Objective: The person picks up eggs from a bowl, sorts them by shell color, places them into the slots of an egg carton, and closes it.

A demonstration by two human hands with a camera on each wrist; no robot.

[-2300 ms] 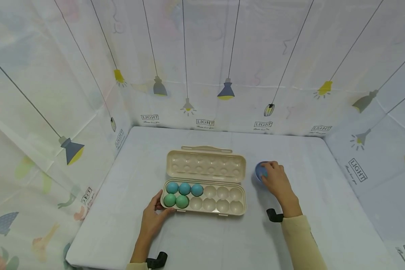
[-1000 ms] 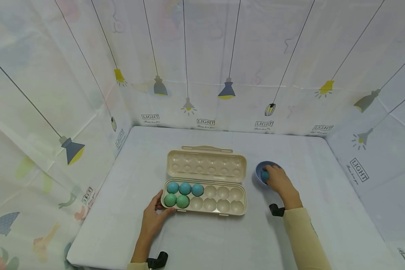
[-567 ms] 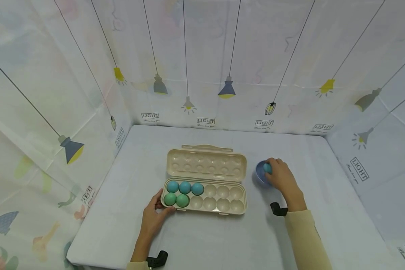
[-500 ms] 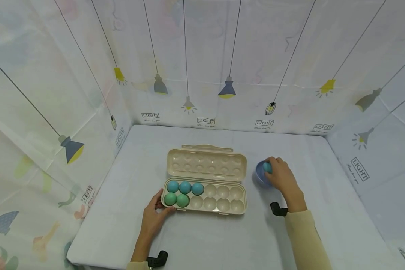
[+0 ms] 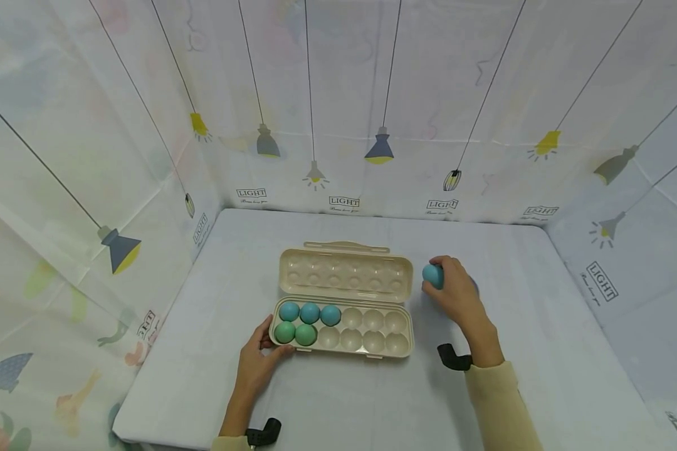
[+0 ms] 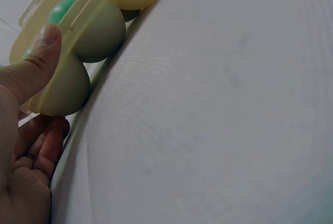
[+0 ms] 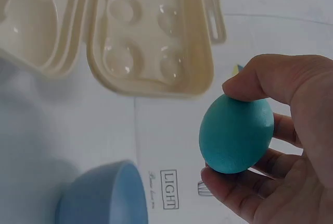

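A beige plastic egg carton (image 5: 383, 352) lies with its lid (image 5: 344, 275) folded back on the white table. Three blue eggs (image 5: 309, 313) sit at the left of its far row, and two green eggs (image 5: 284, 332) at the left of its near row. My left hand (image 5: 255, 368) holds the carton's left end, thumb on the rim and fingers curled below, as the left wrist view shows. To the right of the lid, my right hand (image 5: 459, 294) pinches a blue egg (image 7: 237, 134) between thumb and fingers, raised above the table. Behind that hand is a blue bowl (image 7: 104, 195), largely hidden in the head view.
The table is covered with a white cloth (image 5: 338, 407). Around it hang white curtains (image 5: 338, 94) printed with lamps. Several cups (image 5: 373, 342) on the carton's right side hold no eggs.
My right hand has lifted the blue egg out of the bowl and moved it left, toward the carton lid. The left hand and the carton have stayed in place.
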